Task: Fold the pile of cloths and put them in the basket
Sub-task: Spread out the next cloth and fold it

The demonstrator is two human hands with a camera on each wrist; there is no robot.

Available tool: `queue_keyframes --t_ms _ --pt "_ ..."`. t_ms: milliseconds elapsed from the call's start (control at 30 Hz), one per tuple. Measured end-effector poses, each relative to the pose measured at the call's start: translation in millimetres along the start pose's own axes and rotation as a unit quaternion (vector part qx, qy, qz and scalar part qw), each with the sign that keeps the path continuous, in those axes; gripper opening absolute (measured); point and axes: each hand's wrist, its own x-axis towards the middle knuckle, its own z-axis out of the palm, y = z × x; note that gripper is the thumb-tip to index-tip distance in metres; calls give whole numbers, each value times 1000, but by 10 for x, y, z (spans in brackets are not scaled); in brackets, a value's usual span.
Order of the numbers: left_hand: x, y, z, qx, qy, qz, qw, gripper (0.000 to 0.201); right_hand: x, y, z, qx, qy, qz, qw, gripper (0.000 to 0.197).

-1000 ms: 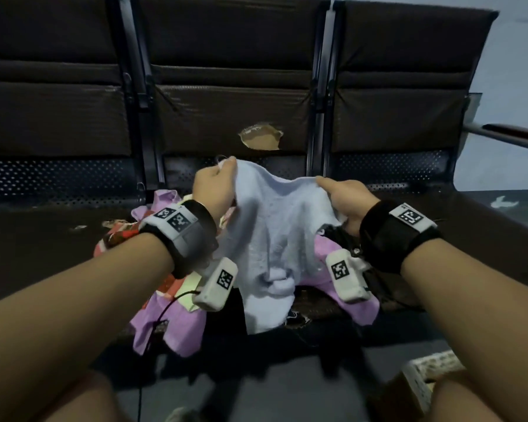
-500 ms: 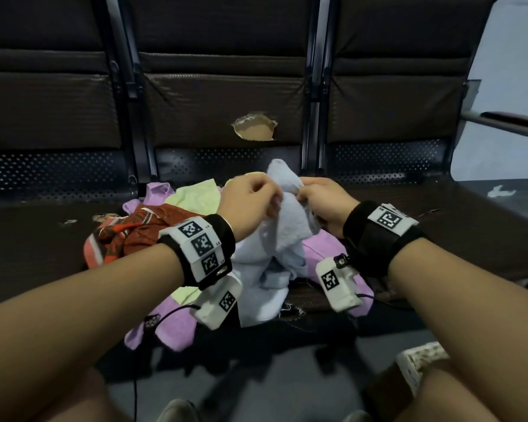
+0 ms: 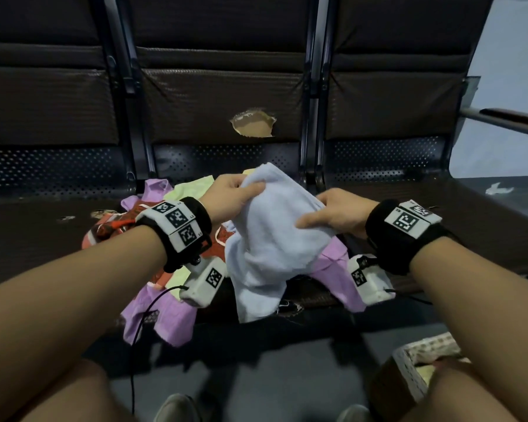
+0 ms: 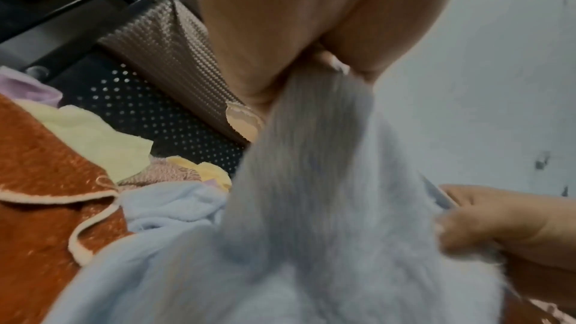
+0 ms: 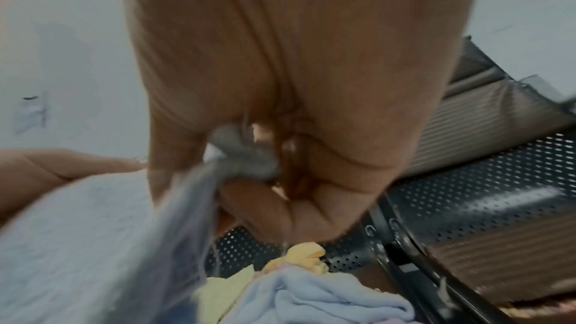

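A light blue cloth hangs between both hands above the pile on the bench seat. My left hand pinches its upper left corner, seen close in the left wrist view as blue cloth running out of curled fingers. My right hand grips the right edge, thumb on top; the right wrist view shows the blue cloth bunched in that fist. Under it lie a purple cloth, a red-orange towel and a pale yellow cloth. The basket stands on the floor at lower right.
Dark padded bench seats with perforated metal backs run behind the pile; one backrest has a torn hole. An armrest rail juts out at the right. My knees and shoes are at the bottom, on a grey floor.
The hands held the blue cloth spread wide, came together at its top half a second ago, and have now parted again with the cloth doubled between them.
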Motion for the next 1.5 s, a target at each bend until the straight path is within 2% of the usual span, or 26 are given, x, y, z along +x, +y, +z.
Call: queue_keyframes --t_ms 100,200,300,433,600,667,767,900,967,1067,1200,1300,1400,1500 --pt "123 18 -32 77 88 58 991 31 75 78 -68 34 6 62 997 13" --pt "353 140 -114 166 148 88 971 36 244 21 -132 189 84 27 978 15" --pt "669 320 -267 178 150 91 968 31 457 -123 -234 293 164 -19 942 16" --pt "1129 576 -454 190 159 94 964 28 797 -368 -477 250 225 -81 938 22" --pt "1529 883 -486 76 189 125 971 36 1095 -713 -771 215 281 -139 925 25" --pt "1557 962 -479 37 194 150 969 32 1130 -776 -846 230 285 -162 916 24" --pt "1473 939 -464 0 183 175 967 26 1081 -752 -864 237 268 -175 917 24" --pt "1119 538 -375 72 155 166 971 35 905 -438 -635 234 228 -137 935 23" --pt "861 233 -327 111 103 120 981 37 757 -207 -420 223 191 -100 951 20" --pt "470 -180 -262 151 -13 28 988 40 508 142 -60 183 105 -4 977 21" --pt "104 -590 -149 240 -115 -103 959 38 206 505 362 127 -28 144 981 18" --pt "-22 -765 -72 235 -163 -176 942 39 89 659 551 95 -96 201 970 13" --pt "3 -847 -23 244 -158 -173 941 35 170 721 591 91 -86 185 975 23" --pt "164 -894 -22 267 -80 -97 955 30 411 723 541 49 -8 89 995 21"
